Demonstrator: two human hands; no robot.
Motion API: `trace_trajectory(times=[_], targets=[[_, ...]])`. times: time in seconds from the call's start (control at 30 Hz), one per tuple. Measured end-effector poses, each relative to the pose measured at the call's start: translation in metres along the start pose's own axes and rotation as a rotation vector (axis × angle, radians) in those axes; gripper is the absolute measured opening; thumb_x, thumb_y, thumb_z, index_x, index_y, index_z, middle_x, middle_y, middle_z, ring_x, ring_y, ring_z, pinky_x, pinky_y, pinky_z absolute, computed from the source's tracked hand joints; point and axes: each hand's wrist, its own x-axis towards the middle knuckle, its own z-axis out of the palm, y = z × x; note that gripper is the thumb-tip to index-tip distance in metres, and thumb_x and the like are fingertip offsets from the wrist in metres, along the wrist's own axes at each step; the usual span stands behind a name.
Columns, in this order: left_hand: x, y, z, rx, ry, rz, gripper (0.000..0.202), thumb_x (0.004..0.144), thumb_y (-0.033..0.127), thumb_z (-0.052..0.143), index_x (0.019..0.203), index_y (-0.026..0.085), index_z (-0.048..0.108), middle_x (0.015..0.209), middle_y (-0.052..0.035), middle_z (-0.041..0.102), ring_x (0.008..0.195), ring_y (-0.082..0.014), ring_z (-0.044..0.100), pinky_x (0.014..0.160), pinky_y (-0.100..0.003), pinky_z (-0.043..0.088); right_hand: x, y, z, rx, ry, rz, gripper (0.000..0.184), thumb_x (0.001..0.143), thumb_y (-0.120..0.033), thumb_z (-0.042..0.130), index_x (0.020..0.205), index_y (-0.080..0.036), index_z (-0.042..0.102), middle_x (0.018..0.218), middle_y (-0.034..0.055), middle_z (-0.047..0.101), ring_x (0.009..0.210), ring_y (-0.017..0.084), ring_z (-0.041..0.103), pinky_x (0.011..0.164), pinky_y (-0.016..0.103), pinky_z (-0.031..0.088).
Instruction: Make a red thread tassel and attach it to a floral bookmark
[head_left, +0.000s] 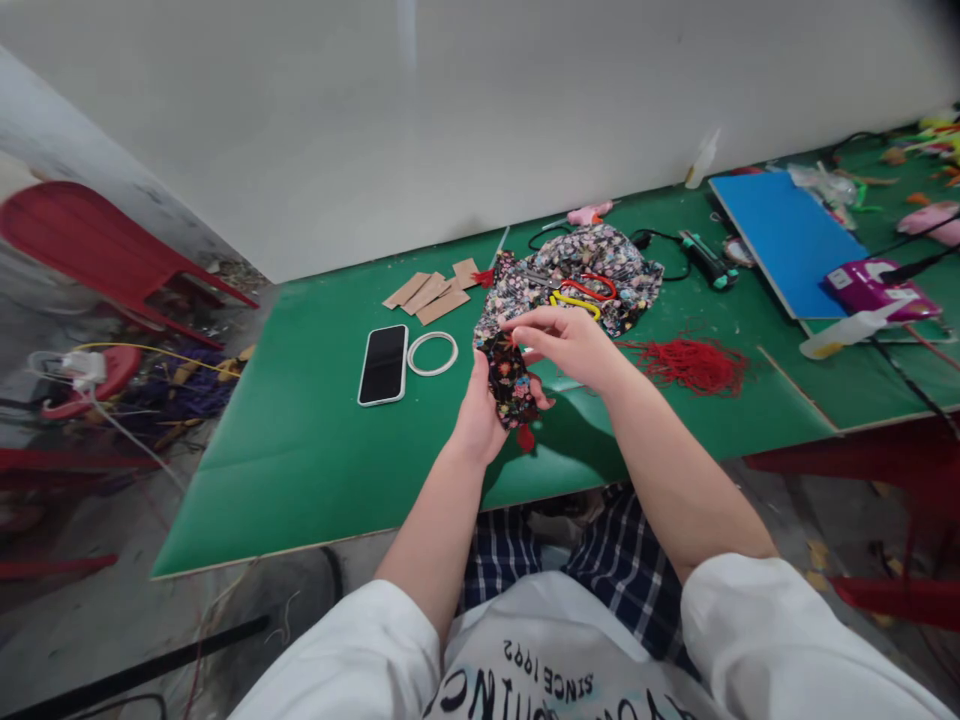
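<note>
A small dark floral cloth piece lies across the fingers of my left hand, the thumb on its left edge. Below it hangs a red tassel. My right hand is closed, with thumb and fingertips pinched at the cloth's upper right edge. Whether something thin is also between those fingertips is too small to tell. Just behind my hands sits a heap of floral fabric. On that heap rest red-handled scissors and a yellow-handled tool, partly behind my right hand.
Left of my hands lie a phone, a white ring and several cardboard pieces. Red threads spread on the green table at right. Farther right are a blue board, a purple device and a bottle.
</note>
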Motion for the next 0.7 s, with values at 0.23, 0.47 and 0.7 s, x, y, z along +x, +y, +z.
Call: trace_trajectory(times=[0.23, 0.47, 0.7], targets=[[0.003, 0.029, 0.001, -0.043, 0.039, 0.054, 0.073, 0.084, 0.071, 0.016, 0.113, 0.019, 0.059, 0.065, -0.0011, 0.055, 0.055, -0.0134, 0.056, 0.07, -0.039, 0.055, 0.005, 0.004, -0.012, -0.097, 0.147, -0.053, 0.038, 0.083, -0.049, 0.051, 0.087, -0.016, 0.07, 0.081, 0.004, 0.068, 0.08, 0.014, 0.061, 0.077, 0.028, 0.048], [0.008, 0.035, -0.001, 0.106, -0.011, 0.122, 0.071, 0.085, 0.07, 0.018, 0.107, 0.018, 0.061, 0.068, -0.0007, 0.053, 0.058, -0.0116, 0.054, 0.074, -0.036, 0.052, 0.005, 0.007, -0.013, -0.051, 0.125, -0.048, 0.038, 0.084, -0.048, 0.05, 0.09, -0.016, 0.069, 0.08, 0.0034, 0.065, 0.077, 0.012, 0.059, 0.074, 0.026, 0.047], [0.004, 0.065, -0.049, 0.759, 0.242, 0.574, 0.05, 0.08, 0.065, 0.045, 0.1, 0.022, 0.061, 0.071, 0.001, 0.051, 0.061, -0.0105, 0.052, 0.069, -0.027, 0.045, 0.003, 0.01, -0.034, -0.161, 0.096, 0.008, 0.03, 0.082, -0.043, 0.055, 0.088, -0.018, 0.069, 0.08, 0.0028, 0.066, 0.077, 0.013, 0.059, 0.077, 0.028, 0.047]])
